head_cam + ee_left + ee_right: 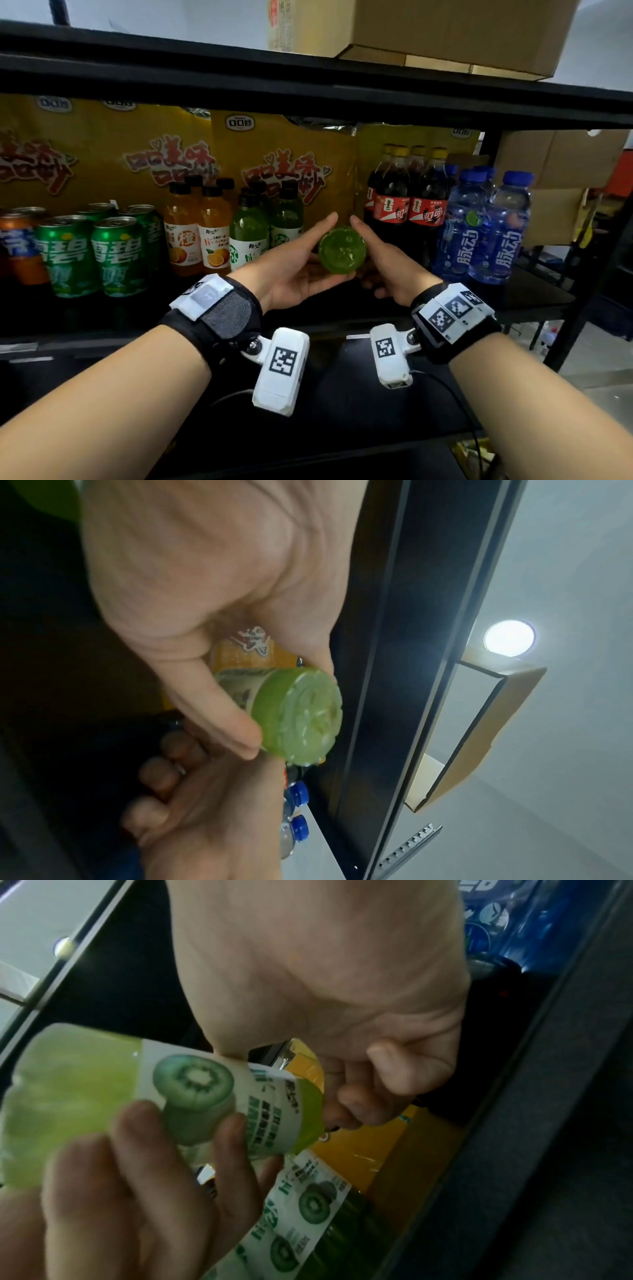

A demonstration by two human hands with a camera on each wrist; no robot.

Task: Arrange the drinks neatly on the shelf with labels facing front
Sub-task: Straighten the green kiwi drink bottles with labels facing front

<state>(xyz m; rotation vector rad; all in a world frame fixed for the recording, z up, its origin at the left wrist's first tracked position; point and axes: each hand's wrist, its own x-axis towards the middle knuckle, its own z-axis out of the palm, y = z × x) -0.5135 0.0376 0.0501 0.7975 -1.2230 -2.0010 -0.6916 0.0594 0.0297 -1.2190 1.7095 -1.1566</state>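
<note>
Green juice is filling the kiwi bottle (342, 254), which is lying tipped, base toward the camera, before the shelf (308, 102). Left hand (291, 267) and right hand (387, 263) are clasping it between curled fingers, beside upright green bottles (250, 236).

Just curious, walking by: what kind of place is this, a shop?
Probably a small shop or stockroom. A black metal shelf holds drinks grouped by kind, such as green cans and cola bottles, with cardboard boxes stored on top.

head: faces shelf (308, 92) front | wrists: close, share green bottle (301, 718)
</note>
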